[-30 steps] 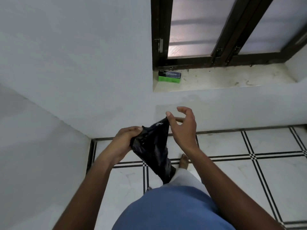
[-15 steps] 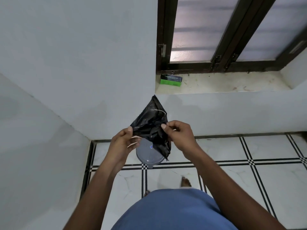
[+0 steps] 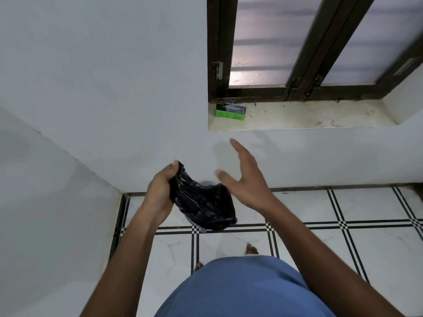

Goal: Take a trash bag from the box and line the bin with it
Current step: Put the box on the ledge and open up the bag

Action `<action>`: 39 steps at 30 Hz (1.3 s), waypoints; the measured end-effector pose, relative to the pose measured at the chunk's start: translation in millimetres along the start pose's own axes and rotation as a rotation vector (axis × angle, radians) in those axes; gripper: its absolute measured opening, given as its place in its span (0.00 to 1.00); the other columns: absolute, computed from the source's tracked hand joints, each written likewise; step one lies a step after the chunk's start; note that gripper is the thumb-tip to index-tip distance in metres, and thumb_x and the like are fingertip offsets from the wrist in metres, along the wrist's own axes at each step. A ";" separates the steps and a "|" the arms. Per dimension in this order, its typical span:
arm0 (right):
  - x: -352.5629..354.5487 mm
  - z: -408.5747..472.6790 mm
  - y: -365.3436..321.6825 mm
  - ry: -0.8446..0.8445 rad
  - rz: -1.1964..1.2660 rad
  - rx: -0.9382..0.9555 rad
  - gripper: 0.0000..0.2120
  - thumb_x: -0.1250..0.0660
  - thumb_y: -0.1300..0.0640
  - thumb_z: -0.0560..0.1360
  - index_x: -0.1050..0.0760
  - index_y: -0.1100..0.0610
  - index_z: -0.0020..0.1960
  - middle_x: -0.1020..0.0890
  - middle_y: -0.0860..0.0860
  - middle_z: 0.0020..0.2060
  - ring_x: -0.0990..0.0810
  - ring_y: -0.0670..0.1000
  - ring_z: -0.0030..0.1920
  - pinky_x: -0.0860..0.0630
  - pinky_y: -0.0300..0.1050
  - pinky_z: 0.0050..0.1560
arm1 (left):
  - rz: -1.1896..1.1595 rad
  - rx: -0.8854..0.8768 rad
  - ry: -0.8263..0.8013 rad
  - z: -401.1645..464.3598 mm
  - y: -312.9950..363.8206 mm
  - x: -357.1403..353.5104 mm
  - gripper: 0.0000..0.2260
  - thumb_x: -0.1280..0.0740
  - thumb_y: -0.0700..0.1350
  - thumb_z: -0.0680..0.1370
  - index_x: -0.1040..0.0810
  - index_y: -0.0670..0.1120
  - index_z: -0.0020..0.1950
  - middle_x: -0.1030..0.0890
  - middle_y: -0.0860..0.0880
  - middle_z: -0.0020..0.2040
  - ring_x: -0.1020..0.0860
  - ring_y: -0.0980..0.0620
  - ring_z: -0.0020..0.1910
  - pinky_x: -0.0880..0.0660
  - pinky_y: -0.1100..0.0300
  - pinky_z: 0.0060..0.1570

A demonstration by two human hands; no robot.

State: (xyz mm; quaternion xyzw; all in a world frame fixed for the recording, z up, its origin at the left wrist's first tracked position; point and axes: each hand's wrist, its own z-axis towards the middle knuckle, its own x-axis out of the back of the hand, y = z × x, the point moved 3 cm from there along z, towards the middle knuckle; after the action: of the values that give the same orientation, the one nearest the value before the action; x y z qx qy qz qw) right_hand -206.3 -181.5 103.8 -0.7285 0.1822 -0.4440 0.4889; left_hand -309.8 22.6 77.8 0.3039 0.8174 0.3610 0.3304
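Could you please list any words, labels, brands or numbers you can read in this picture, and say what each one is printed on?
Green and dark box on the window sill: pale lines of print on its dark top, too small and blurred to read.
Black trash bag: no print visible.
Nothing else carries text.

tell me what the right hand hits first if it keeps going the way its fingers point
The right hand is open, fingers aimed up and away. Nothing lies ahead of them but the white wall under the window sill, though depth is unclear.
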 end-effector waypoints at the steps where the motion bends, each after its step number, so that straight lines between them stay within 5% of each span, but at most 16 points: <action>1: -3.5 1.2 -7.3 -0.107 -0.014 0.025 0.46 0.22 0.39 0.79 0.46 0.37 0.89 0.35 0.43 0.86 0.38 0.43 0.84 0.36 0.45 0.81 | 0.027 0.006 -0.037 -3.1 3.4 -9.2 0.16 0.36 0.53 0.88 0.18 0.43 0.49 0.16 0.44 0.46 0.16 0.45 0.49 0.19 0.53 0.54; 2: -6.8 3.0 -9.5 -0.205 -0.040 0.028 0.46 0.21 0.36 0.77 0.41 0.37 0.87 0.27 0.43 0.82 0.31 0.42 0.81 0.32 0.45 0.79 | 0.054 0.005 -0.070 -5.2 5.5 -17.1 0.18 0.35 0.56 0.87 0.18 0.42 0.52 0.15 0.43 0.48 0.16 0.44 0.50 0.19 0.51 0.56; 4: -10.6 11.1 -6.9 -0.274 -0.061 0.032 0.25 0.21 0.41 0.79 0.19 0.46 0.74 0.11 0.45 0.61 0.14 0.44 0.63 0.19 0.49 0.67 | 0.132 -0.014 -0.088 -7.5 9.9 -27.3 0.22 0.29 0.63 0.82 0.19 0.43 0.53 0.16 0.40 0.48 0.17 0.41 0.50 0.21 0.46 0.59; 5: -10.9 15.1 -3.3 -0.248 -0.038 0.043 0.13 0.23 0.46 0.83 0.13 0.51 0.63 0.09 0.46 0.50 0.12 0.46 0.53 0.16 0.51 0.60 | 0.181 -0.041 -0.081 -8.6 12.2 -30.1 0.24 0.25 0.64 0.79 0.20 0.43 0.52 0.16 0.40 0.48 0.16 0.40 0.50 0.20 0.45 0.59; 7: -8.9 22.3 8.6 -0.179 0.179 -0.027 0.10 0.28 0.52 0.87 0.14 0.58 0.52 0.11 0.48 0.42 0.13 0.50 0.44 0.17 0.50 0.52 | 0.319 -0.095 -0.022 -10.3 15.0 -30.5 0.23 0.17 0.58 0.73 0.20 0.44 0.55 0.12 0.45 0.51 0.11 0.41 0.52 0.16 0.49 0.58; 10: 3.4 24.1 21.4 -0.068 0.649 -0.327 0.12 0.35 0.52 0.90 0.17 0.55 0.53 0.12 0.53 0.45 0.15 0.54 0.46 0.19 0.51 0.50 | 0.591 -0.134 0.006 -8.5 14.1 -20.6 0.24 0.13 0.43 0.69 0.19 0.51 0.60 0.13 0.47 0.48 0.12 0.48 0.47 0.15 0.55 0.49; 15: 33.7 30.1 42.0 0.088 0.930 -0.670 0.15 0.37 0.48 0.90 0.20 0.58 0.56 0.11 0.60 0.48 0.13 0.61 0.49 0.16 0.56 0.48 | 1.127 -0.118 0.141 0.6 12.6 10.8 0.09 0.20 0.47 0.72 0.16 0.51 0.49 0.16 0.51 0.45 0.18 0.50 0.42 0.25 0.58 0.39; 18: 40.1 31.1 50.5 0.070 0.608 -0.472 0.25 0.28 0.36 0.83 0.18 0.59 0.54 0.11 0.59 0.47 0.10 0.60 0.52 0.14 0.58 0.58 | 0.946 -0.060 0.208 1.2 19.6 19.8 0.11 0.22 0.48 0.78 0.13 0.40 0.46 0.10 0.43 0.40 0.10 0.45 0.39 0.19 0.59 0.34; 21: 34.6 27.5 56.8 -0.068 0.168 -0.175 0.27 0.18 0.33 0.72 0.19 0.55 0.49 0.11 0.54 0.43 0.10 0.55 0.46 0.15 0.52 0.51 | 0.357 0.128 0.088 3.7 23.4 18.2 0.12 0.29 0.41 0.84 0.15 0.32 0.59 0.10 0.36 0.52 0.09 0.42 0.47 0.12 0.55 0.45; 23: 33.2 28.9 64.5 -0.114 0.132 -0.171 0.27 0.18 0.34 0.73 0.18 0.59 0.47 0.12 0.55 0.39 0.10 0.58 0.43 0.13 0.55 0.47 | 0.042 0.170 -0.045 1.5 26.5 14.3 0.15 0.34 0.37 0.84 0.18 0.31 0.67 0.12 0.36 0.59 0.10 0.42 0.52 0.12 0.49 0.54; 25: 36.8 32.7 65.7 -0.077 0.323 -0.214 0.29 0.21 0.36 0.78 0.18 0.64 0.46 0.15 0.55 0.38 0.12 0.59 0.41 0.16 0.54 0.48 | -0.114 0.138 -0.100 -1.8 32.1 13.5 0.15 0.37 0.36 0.83 0.19 0.30 0.65 0.13 0.37 0.55 0.11 0.43 0.49 0.12 0.48 0.52; 29: 53.2 38.0 68.7 0.107 0.673 -0.398 0.22 0.28 0.41 0.85 0.12 0.61 0.52 0.09 0.61 0.51 0.09 0.64 0.55 0.14 0.61 0.63 | 0.076 0.188 -0.150 -7.6 31.1 15.4 0.10 0.30 0.45 0.81 0.13 0.40 0.50 0.12 0.42 0.47 0.13 0.43 0.42 0.14 0.53 0.45; 33: 60.0 46.0 80.9 0.264 0.671 -0.512 0.26 0.35 0.38 0.88 0.16 0.61 0.51 0.09 0.62 0.52 0.10 0.64 0.56 0.14 0.62 0.63 | 0.620 0.337 -0.245 -6.9 22.4 19.5 0.19 0.23 0.51 0.70 0.11 0.38 0.54 0.13 0.36 0.53 0.16 0.42 0.48 0.23 0.53 0.49; 36: 65.1 45.0 80.9 0.103 0.082 -0.392 0.29 0.39 0.38 0.89 0.18 0.63 0.52 0.12 0.61 0.50 0.14 0.65 0.60 0.21 0.51 0.56 | 0.593 0.127 -0.141 -2.6 29.5 10.7 0.16 0.25 0.54 0.72 0.14 0.43 0.51 0.16 0.40 0.46 0.19 0.45 0.40 0.27 0.55 0.38; 38: 64.1 40.1 74.6 -0.049 -0.622 -0.281 0.26 0.42 0.38 0.89 0.18 0.58 0.66 0.18 0.62 0.68 0.25 0.67 0.76 0.27 0.58 0.69 | 0.426 0.067 -0.090 0.1 33.9 2.4 0.17 0.29 0.55 0.80 0.14 0.42 0.57 0.13 0.41 0.52 0.15 0.41 0.48 0.21 0.51 0.45; 39: 63.2 37.3 65.6 -0.052 -0.716 -0.215 0.29 0.42 0.36 0.88 0.24 0.55 0.78 0.26 0.61 0.80 0.35 0.66 0.84 0.36 0.63 0.80 | 0.390 0.059 -0.094 1.9 34.2 -2.2 0.19 0.31 0.54 0.83 0.15 0.41 0.62 0.11 0.41 0.57 0.13 0.39 0.54 0.18 0.48 0.51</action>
State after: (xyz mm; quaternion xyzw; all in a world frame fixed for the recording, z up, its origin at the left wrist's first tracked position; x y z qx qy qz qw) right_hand -130.3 -235.1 71.4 -0.8043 -0.0509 -0.5466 0.2276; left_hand -298.2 40.7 104.6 0.4823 0.7370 0.3794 0.2832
